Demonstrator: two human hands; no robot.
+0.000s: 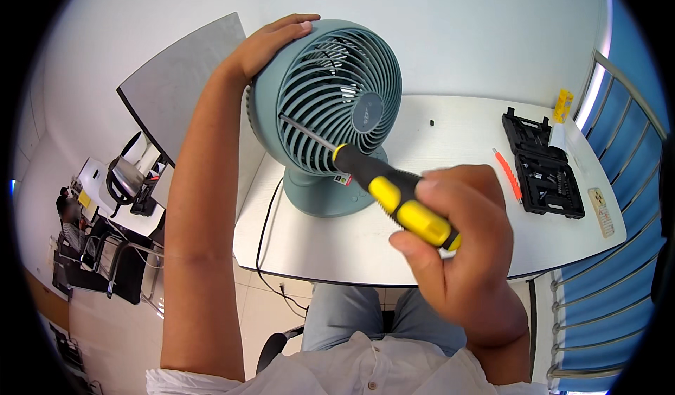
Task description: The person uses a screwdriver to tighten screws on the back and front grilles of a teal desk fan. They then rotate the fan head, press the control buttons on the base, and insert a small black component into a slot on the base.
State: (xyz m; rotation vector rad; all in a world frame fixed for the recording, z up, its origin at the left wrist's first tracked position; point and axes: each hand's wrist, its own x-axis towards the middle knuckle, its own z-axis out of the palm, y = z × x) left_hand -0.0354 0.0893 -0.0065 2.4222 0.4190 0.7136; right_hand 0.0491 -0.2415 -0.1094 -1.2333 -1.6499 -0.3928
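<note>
The right hand (460,254) is clamped around the yellow-and-black handle of a screwdriver (394,194), whose thin metal shaft runs up and to the left, its tip poked through the slatted front grille of a teal plastic fan (327,106). The left hand (271,40) is closed over the fan's rounded top. The fan stands on a round base near the white counter's (450,138) left edge, its black cord (266,233) trailing off the near edge. Near the right edge lie an open black tool case (541,166) and an orange tool (508,175)
</note>
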